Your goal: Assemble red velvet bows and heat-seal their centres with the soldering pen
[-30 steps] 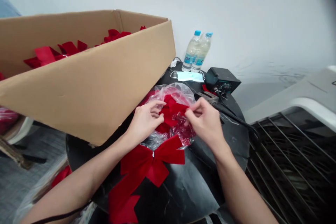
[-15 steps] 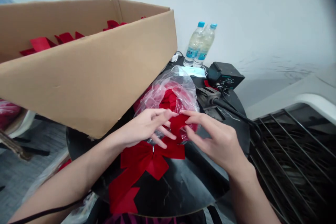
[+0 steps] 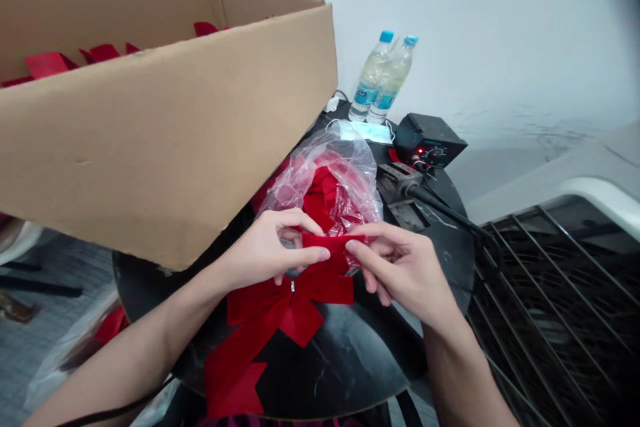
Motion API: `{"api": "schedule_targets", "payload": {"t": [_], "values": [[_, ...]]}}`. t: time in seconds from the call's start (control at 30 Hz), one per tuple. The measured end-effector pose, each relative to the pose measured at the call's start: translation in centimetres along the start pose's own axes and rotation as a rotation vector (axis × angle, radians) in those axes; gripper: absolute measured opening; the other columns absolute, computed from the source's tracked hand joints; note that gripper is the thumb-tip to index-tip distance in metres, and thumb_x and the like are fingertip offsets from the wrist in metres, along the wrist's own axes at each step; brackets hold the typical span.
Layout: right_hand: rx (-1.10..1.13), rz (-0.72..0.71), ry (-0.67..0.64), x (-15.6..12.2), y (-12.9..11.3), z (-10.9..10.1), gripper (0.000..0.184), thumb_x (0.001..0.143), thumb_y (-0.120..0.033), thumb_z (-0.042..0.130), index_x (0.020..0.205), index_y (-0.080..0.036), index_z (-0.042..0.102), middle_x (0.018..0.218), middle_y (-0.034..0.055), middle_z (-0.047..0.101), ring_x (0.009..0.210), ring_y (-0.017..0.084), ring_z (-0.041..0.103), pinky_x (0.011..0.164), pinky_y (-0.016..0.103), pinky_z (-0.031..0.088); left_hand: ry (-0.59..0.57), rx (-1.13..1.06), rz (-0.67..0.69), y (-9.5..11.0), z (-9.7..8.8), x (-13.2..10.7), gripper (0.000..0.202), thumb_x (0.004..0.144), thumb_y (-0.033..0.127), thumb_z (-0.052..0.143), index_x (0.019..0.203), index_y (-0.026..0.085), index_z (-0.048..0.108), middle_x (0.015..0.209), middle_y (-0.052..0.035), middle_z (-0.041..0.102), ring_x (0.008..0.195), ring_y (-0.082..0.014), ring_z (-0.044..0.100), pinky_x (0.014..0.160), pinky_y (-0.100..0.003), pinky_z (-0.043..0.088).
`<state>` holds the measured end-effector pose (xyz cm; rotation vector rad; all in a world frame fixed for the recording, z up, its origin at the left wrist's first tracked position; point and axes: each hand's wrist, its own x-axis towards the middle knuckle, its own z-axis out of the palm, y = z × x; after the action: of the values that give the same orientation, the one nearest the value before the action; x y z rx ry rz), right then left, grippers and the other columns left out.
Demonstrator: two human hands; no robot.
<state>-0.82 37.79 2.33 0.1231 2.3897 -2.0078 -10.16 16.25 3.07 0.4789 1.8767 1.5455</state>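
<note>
- Since half a second ago the fingers have closed up: they were spread over the bag's mouth, and now a short red strip [image 3: 334, 243] is stretched between the two hands, just in front of the clear plastic bag [image 3: 345, 153].
- The left hand [image 3: 270, 253] pinches the strip's left end between thumb and forefinger; the right hand [image 3: 407, 267] pinches the right end the same way. That two-ended grip seems to keep the strip flat and taut.
- The strip hangs just above the knot of a finished red bow [image 3: 280, 310], which lies spread on the black round table [image 3: 360, 353].
- The bag slumps open toward the hands, with more red pieces inside.
- A cardboard box [image 3: 175, 140] overhangs the table's left side, close to the left forearm.
- To the right, a wire rack [image 3: 560, 293] stands beyond the table's rim; a black control unit [image 3: 433, 143] and its cable sit behind.
- Bare tabletop lies nearest the person.
</note>
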Motion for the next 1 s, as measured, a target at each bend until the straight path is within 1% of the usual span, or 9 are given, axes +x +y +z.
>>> {"api": "schedule_targets", "payload": {"t": [0.13,0.23,0.3,0.4,0.5,0.57,0.67,0.8,1.0], "values": [[-0.090,-0.313,0.123,-0.4,0.1,0.0,0.014,0.096,-0.022,0.072,0.109,-0.027,0.074,0.083,-0.0007,0.080,0.063,0.016,0.075,0.056,0.023,0.062,-0.027,-0.152,0.106,-1.0,0.1,-0.2,0.027,0.095,0.040,0.071,0.108,0.016,0.074,0.048,0.0049,0.061,0.037,-0.0108,0.059,0.036,-0.015,0.049],[-0.260,-0.472,0.232,-0.6,0.3,-0.1,0.026,0.091,-0.011,0.072,0.108,-0.029,0.076,0.089,-0.0029,0.080,0.070,0.014,0.076,0.071,0.024,0.064,-0.042,-0.270,0.221,-1.4,0.5,-0.4,0.024,0.094,0.031,0.074,0.113,0.018,0.077,0.079,-0.0039,0.079,0.068,-0.0180,0.079,0.064,-0.024,0.067],[-0.323,-0.512,0.264,-0.6,0.5,-0.1,0.030,0.088,-0.008,0.073,0.109,-0.029,0.076,0.093,-0.0027,0.080,0.074,0.015,0.076,0.073,0.024,0.063,0.014,-0.265,0.296,-1.6,0.9,-0.4,0.022,0.085,0.023,0.083,0.106,0.018,0.080,0.100,-0.0059,0.082,0.083,-0.0190,0.081,0.078,-0.025,0.067],[-0.357,-0.514,0.268,-0.6,0.6,0.1,0.028,0.084,-0.014,0.082,0.108,-0.028,0.077,0.097,-0.0005,0.080,0.080,0.018,0.076,0.075,0.028,0.063,0.118,-0.179,0.338,-2.0,1.1,-0.6,0.027,0.073,0.017,0.091,0.098,0.019,0.082,0.099,-0.0045,0.082,0.082,-0.0181,0.080,0.075,-0.021,0.066],[-0.351,-0.542,0.295,-0.5,0.6,0.4,0.018,0.083,-0.020,0.086,0.098,-0.028,0.078,0.096,0.0012,0.080,0.086,0.021,0.076,0.083,0.033,0.063,0.186,-0.133,0.367,-2.1,1.2,-0.7,0.019,0.073,0.016,0.090,0.090,0.018,0.081,0.090,-0.0042,0.082,0.077,-0.0180,0.079,0.072,-0.021,0.066],[-0.340,-0.535,0.316,-0.5,0.4,0.8,0.011,0.086,-0.022,0.084,0.093,-0.027,0.078,0.093,0.0019,0.080,0.086,0.022,0.077,0.083,0.034,0.064,0.157,-0.180,0.373,-1.9,1.2,-0.8,0.031,0.073,0.014,0.090,0.102,0.019,0.080,0.096,-0.0049,0.083,0.083,-0.0202,0.080,0.077,-0.024,0.067],[-0.243,-0.456,0.309,-0.5,0.2,1.3,0.012,0.087,-0.023,0.083,0.094,-0.027,0.076,0.087,0.0014,0.079,0.072,0.020,0.077,0.068,0.031,0.066,0.096,-0.276,0.350,-1.6,1.3,-0.8,0.056,0.071,0.009,0.091,0.123,0.023,0.075,0.114,-0.0059,0.081,0.099,-0.0230,0.080,0.088,-0.029,0.067],[-0.094,-0.390,0.256,-0.4,0.1,1.7,0.017,0.088,-0.020,0.081,0.101,-0.028,0.072,0.085,-0.0008,0.079,0.068,0.019,0.079,0.064,0.028,0.068,0.133,-0.307,0.308,-1.4,1.4,-0.5,0.036,0.074,0.009,0.089,0.107,0.019,0.079,0.110,-0.0058,0.082,0.100,-0.0205,0.079,0.089,-0.023,0.065],[-0.219,-0.357,0.244,-0.3,0.1,1.3,0.024,0.092,-0.025,0.078,0.116,-0.028,0.075,0.091,0.0012,0.081,0.072,0.019,0.079,0.070,0.029,0.069,0.174,-0.295,0.296,-1.4,1.4,-0.4,0.023,0.078,0.017,0.088,0.100,0.019,0.082,0.102,-0.0040,0.083,0.096,-0.0182,0.080,0.090,-0.022,0.064]]}}
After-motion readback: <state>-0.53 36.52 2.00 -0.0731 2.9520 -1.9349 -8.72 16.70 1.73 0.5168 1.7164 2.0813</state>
